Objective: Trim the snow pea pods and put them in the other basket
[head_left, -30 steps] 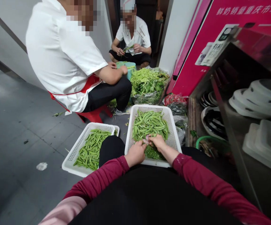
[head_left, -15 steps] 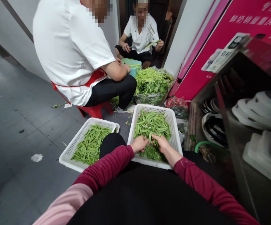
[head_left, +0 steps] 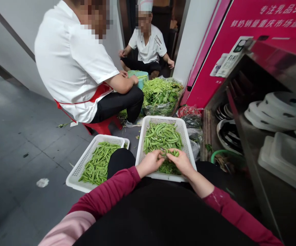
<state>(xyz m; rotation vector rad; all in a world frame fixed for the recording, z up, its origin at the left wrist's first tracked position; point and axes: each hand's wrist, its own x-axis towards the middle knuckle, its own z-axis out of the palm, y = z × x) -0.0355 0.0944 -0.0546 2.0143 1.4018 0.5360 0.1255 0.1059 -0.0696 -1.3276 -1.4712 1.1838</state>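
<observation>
Both forearms, in dark red sleeves, reach forward from the lower edge of the view and converge over the near end of the right basket, a white perforated plastic tray resting against the person's lap. The left hand lies palm down with the fingers curled inward toward the centre. The right hand mirrors it, wrist bent, fingers curled toward the left hand. The fingertips of the two hands meet over a single pea pod, and both hands pinch it, one at each end. Only a short middle section of that pod shows between the fingers; its ends are covered.

The pod sits at the near edge of the heap of pea pods that fills the far and middle part of the right basket. Directly under the hands lies a darker mass of fine green trimmings, partly hidden by the right hand.

A second white basket stands on the floor to the left, beside the person's knee, and holds more pods. Its near right corner is cut off by the knee.

Beyond the baskets, two other people in white tops sit around a pile of leafy greens.
</observation>
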